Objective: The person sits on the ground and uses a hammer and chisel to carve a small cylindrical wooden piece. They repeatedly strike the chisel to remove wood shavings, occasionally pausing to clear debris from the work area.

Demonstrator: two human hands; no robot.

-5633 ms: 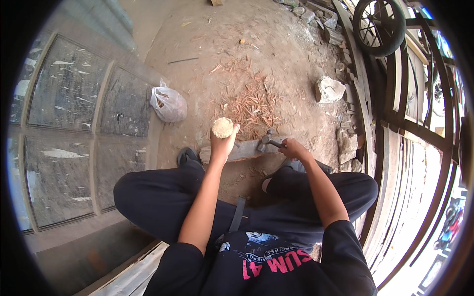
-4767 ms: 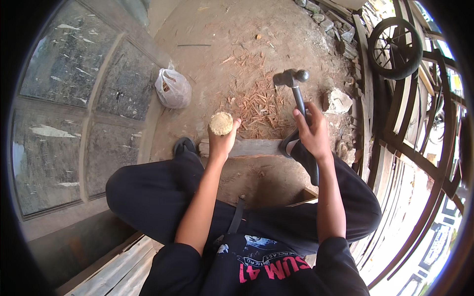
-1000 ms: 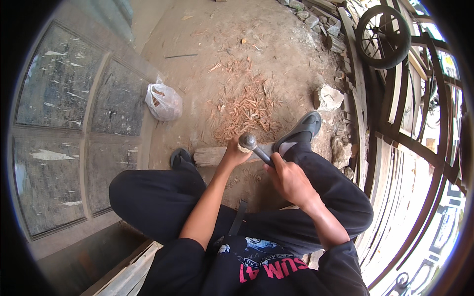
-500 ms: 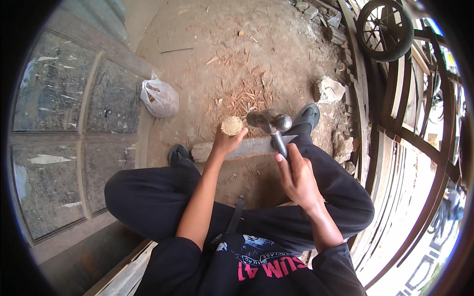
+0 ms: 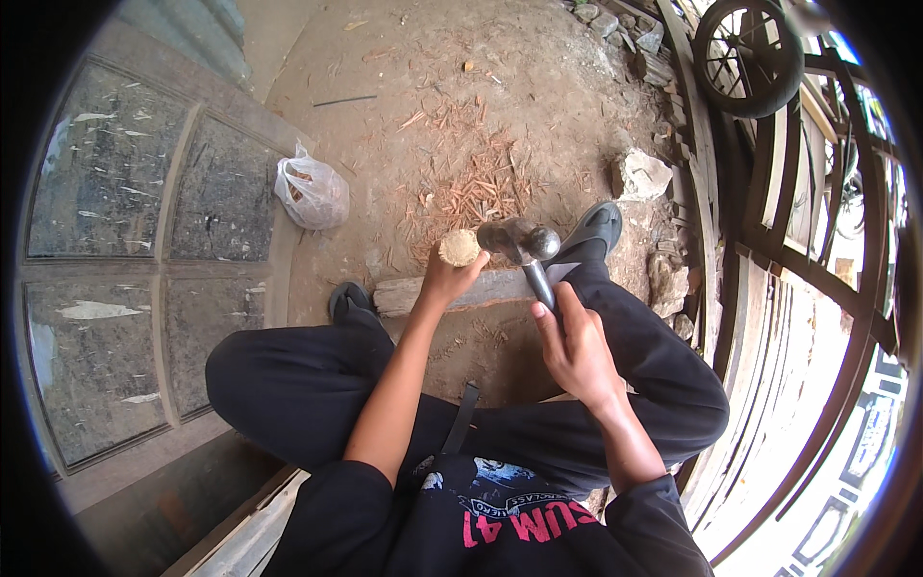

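My left hand [image 5: 450, 281] is closed around an upright piece of wood whose pale, round, rough-edged end [image 5: 460, 247] faces up. In my right hand [image 5: 580, 356] is a ball-peen hammer [image 5: 520, 240], gripped by its metal-looking shaft. The hammer's flat face is right beside the wood's round end; whether they touch I cannot tell. Below my hands a weathered wooden beam [image 5: 399, 296] lies across the ground between my feet. A grey, pointed, blade-like piece [image 5: 560, 272] shows behind the hammer shaft, partly hidden.
Reddish wood chips [image 5: 495, 178] litter the dirt ahead. A white plastic bag [image 5: 312, 192] leans by an old panelled door [image 5: 159, 260] on the left. At the right are a pale rock [image 5: 641, 176], a spoked wheel [image 5: 748, 58] and wooden framing. A dark strap [image 5: 461, 418] crosses my lap.
My left hand and the wood have shifted slightly right, and the hammer head a little left, so the gap between them has narrowed. Both grips are unchanged.
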